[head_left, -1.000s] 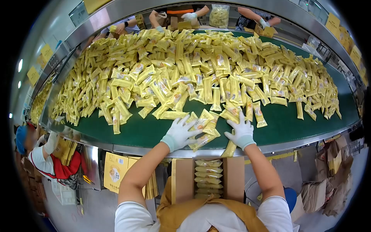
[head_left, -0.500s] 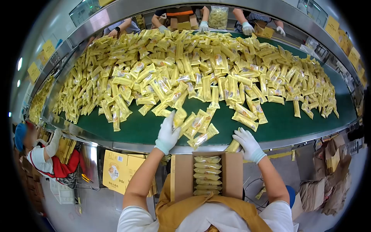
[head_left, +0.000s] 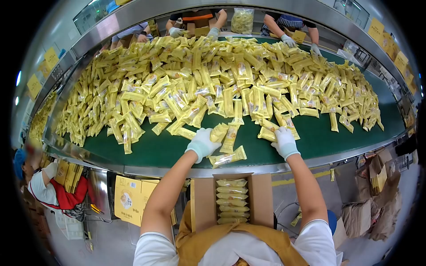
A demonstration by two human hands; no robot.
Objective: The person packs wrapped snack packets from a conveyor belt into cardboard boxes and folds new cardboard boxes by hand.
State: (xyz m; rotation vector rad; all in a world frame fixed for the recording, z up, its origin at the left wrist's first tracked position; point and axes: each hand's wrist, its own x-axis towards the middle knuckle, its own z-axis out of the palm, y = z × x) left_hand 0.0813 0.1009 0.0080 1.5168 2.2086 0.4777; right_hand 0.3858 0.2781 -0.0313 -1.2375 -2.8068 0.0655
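Observation:
My left hand (head_left: 203, 142), in a white glove, is closed around a yellow snack packet (head_left: 218, 132) at the front of the belt. Another packet (head_left: 229, 138) stands against it, and a loose packet (head_left: 228, 157) lies just below. Over on the right, my gloved right hand (head_left: 284, 142) grips a yellow packet (head_left: 267, 134) beside a few others. Its fingertips are partly hidden. Close to my body, an open cardboard box (head_left: 260, 201) contains a stacked column of yellow packets (head_left: 233, 196).
A large heap of packets (head_left: 195, 80) covers the back of the green belt (head_left: 168, 148), which has a metal edge. Co-workers' gloved hands (head_left: 287, 41) are across the belt. Flat yellow cartons (head_left: 128, 199) stand at left, near a person in a red apron (head_left: 73, 195).
My right hand has moved up from the belt's edge onto packets farther in. My left hand has shifted slightly right and closed on a packet. The view has tilted slightly.

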